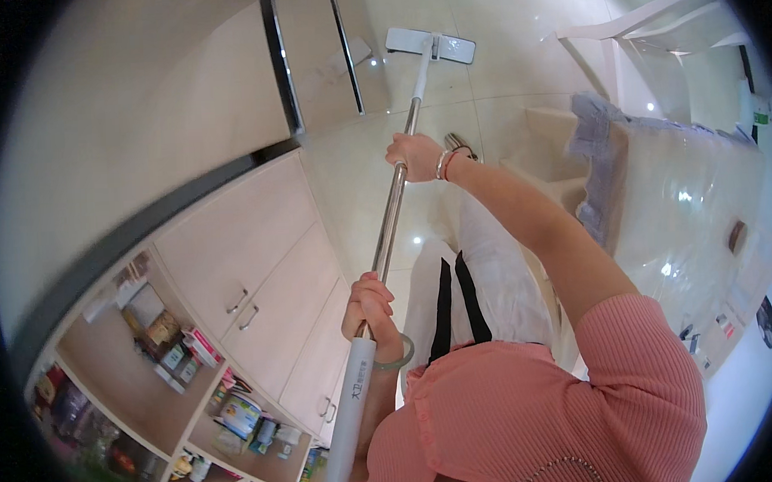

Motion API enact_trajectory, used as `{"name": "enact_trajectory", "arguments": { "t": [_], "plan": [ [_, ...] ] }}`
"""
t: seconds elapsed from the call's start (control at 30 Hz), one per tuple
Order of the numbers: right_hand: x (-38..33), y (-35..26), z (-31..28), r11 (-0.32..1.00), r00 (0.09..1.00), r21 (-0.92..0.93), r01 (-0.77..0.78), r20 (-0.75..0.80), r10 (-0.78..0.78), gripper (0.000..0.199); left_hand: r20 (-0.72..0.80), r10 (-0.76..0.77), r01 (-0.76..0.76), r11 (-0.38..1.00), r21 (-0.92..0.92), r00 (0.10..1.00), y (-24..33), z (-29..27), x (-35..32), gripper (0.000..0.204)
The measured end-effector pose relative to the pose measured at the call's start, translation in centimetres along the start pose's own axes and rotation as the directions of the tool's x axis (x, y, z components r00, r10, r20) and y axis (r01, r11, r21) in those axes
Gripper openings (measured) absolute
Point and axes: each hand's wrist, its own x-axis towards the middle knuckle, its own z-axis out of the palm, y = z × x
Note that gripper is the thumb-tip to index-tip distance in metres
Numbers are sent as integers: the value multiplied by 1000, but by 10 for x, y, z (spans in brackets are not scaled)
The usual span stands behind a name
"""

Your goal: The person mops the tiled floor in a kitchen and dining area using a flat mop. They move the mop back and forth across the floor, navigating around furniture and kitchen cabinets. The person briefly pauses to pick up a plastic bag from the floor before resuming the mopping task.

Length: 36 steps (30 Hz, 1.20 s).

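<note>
A flat mop (391, 213) slants away from me, its shiny metal pole running up to a white lower section. Its rectangular white head (407, 40) rests flat on the tiled floor at the far end. My right hand (417, 158), with bracelets at the wrist, is wrapped round the upper part of the pole, nearer the head. Lower down, my left hand (370, 309) closes round the pole just above the light grey grip (350, 406); a pale green bangle (397, 352) circles that wrist.
At left stands a pale cabinet (272, 289) with open shelves of small packages. Dark-edged glossy panels (282, 65) rise beyond it. To the right are a table (677, 194) under a clear cover with a lilac frilled edge, and a white chair (609, 33). My foot (461, 147) is on the floor.
</note>
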Motion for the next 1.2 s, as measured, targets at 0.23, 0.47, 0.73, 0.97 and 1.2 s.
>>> {"name": "enact_trajectory", "arguments": {
  "t": [0.23, 0.47, 0.73, 0.97, 1.2],
  "plan": [
    [-77, -70, 115, 997, 997, 29, 71, -40, -70, 10, -82, -49, 40, 993, -112, 995, -37, -79, -134, 33],
    [-158, -191, 242, 995, 995, 59, 74, 56, -77, 8, -148, -151, 138, 986, -91, 977, -51, -191, -287, 36],
    [-217, -331, 323, 996, 903, 83, 23, 425, -57, 6, -281, -241, 246, 969, -17, 929, -6, -286, -396, 39],
    [-211, -322, 307, 995, 819, 17, 97, 567, -89, 11, -303, -129, 105, 990, -94, 944, -35, -274, -409, 41],
    [-188, -187, 259, 991, 950, -79, 109, 302, -80, 9, -79, -199, 184, 969, -163, 977, -81, -192, -340, 31]
  ]
}}
